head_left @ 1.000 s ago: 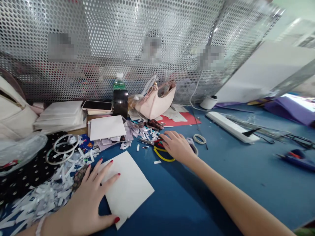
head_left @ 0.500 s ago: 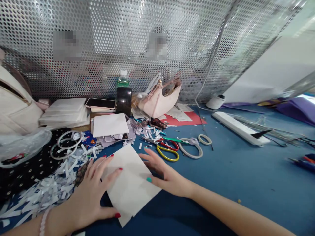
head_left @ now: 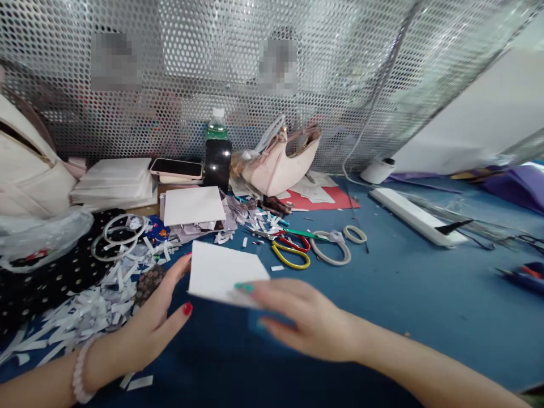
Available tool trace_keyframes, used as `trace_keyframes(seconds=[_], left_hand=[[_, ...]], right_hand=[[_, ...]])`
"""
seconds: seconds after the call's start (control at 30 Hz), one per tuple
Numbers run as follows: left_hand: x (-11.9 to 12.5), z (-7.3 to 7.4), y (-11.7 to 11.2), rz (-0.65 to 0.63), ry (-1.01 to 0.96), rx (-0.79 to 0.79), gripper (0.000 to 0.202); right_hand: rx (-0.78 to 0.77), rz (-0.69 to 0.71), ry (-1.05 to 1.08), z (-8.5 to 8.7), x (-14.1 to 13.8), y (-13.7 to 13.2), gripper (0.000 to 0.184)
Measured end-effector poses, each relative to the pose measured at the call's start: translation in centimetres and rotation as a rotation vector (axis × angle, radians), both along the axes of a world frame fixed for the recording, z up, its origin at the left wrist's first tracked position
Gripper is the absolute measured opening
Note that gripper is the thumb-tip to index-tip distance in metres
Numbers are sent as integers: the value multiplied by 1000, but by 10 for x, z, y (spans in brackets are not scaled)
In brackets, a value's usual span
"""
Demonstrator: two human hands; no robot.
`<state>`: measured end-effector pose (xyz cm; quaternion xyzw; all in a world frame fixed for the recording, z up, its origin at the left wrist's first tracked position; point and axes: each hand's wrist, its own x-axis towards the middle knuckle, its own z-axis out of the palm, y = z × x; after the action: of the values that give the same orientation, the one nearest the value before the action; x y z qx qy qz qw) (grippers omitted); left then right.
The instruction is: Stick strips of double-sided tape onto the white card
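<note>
A white sheet of paper [head_left: 223, 272], perhaps folded, is tilted above the blue table between my hands. My right hand [head_left: 306, 317] has it at the right side; the green-nailed fingers lie over its face and motion blurs them. The thumb shows lower down, under the paper's edge. Beside the paper's left edge is my left hand [head_left: 155, 320], thumb and fingers apart, with some fingertips hidden at that edge. Yellow-and-red-handled scissors [head_left: 291, 255] lie just beyond the paper, next to a roll of tape [head_left: 330, 249].
Shredded paper strips [head_left: 93, 306] cover the left side. A white paper stack [head_left: 193, 207], a phone [head_left: 176, 168], a bottle [head_left: 217, 127] and a pink handbag [head_left: 283, 164] stand at the back. A white power strip [head_left: 419, 218] lies to the right; perforated metal panels [head_left: 204, 51] rise behind.
The paper has been raised off the table, turned and tilted. My right hand has moved over its face. My left hand has drawn off its surface to the left edge.
</note>
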<state>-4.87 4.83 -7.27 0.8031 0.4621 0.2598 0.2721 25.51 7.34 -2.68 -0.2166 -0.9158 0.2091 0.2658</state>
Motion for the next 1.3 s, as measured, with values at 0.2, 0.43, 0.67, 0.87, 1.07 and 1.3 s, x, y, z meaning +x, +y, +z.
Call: trace_keyframes(seconds=[0.2, 0.43, 0.67, 0.87, 1.07, 1.3], left_hand=[[0, -8, 9, 125, 125, 78, 59], [3, -5, 9, -163, 444, 253, 44], [-2, 2, 10, -293, 477, 340, 55], [1, 7, 10, -342, 487, 576, 29], [-2, 4, 14, -186, 453, 546, 29], [-9, -6, 20, -177, 495, 466, 43]], right_hand=[[4, 217, -180, -21, -17, 24, 46], [96, -28, -331, -43, -4, 45, 50], [224, -174, -131, -38, -3, 32, 34], [380, -457, -241, -42, 24, 66, 27], [423, -802, -498, -55, 72, 110, 25], [492, -747, -468, -54, 82, 110, 32]])
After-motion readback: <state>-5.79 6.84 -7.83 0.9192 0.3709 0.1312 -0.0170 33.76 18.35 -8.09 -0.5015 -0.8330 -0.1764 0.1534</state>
